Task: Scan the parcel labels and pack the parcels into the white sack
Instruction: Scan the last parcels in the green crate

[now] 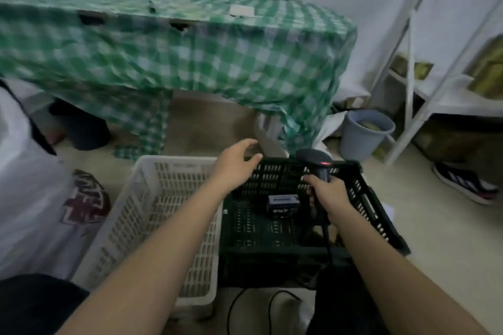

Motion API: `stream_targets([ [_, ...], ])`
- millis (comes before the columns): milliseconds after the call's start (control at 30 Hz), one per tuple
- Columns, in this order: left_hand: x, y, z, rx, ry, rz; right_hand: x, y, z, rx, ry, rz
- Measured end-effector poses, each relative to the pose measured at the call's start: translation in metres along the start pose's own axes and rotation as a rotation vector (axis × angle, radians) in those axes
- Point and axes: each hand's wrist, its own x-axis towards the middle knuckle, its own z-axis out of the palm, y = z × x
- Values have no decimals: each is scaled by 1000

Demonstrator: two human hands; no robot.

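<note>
A small dark parcel (283, 205) with a pale label lies on the floor of the black slatted crate (375, 215). My right hand (328, 194) is closed around the handle of a black barcode scanner (317, 163), whose head shows a red light and sits above the crate's far rim. My left hand (236, 163) hovers with fingers spread over the crate's far left corner, holding nothing. The white sack (30, 198), with a dark red print, stands at the left edge.
A white slatted crate (141, 215) sits beside the black one on its left. Behind them stands a table under a green checked cloth (190, 57). A grey bucket (364, 133), white shelving (441, 95) and someone's shoe (462, 182) are at the right. The scanner cable (272, 304) trails on the floor.
</note>
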Motion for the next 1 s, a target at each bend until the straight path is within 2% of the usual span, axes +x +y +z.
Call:
stream_targets([
  [133, 48, -9, 90, 35, -177, -63, 56, 35, -39, 5, 151, 69],
  [233, 83, -32, 155, 118, -270, -131, 102, 63, -54, 2, 207, 109],
  [433, 126, -104, 261, 184, -407, -298, 186, 108, -32, -56, 91, 164],
  [667, 169, -188, 352, 220, -462, -317, 261, 156, -18, -105, -21, 333],
  [767, 188, -211, 377, 337, -506, -299, 283, 173, -21, -195, -45, 355],
  [867, 199, -225, 393, 418, -554, -261, 297, 195, -19, -163, -14, 405],
  [1000, 198, -229, 400, 507, -545, -243, 299, 213, -12, -254, -66, 415],
])
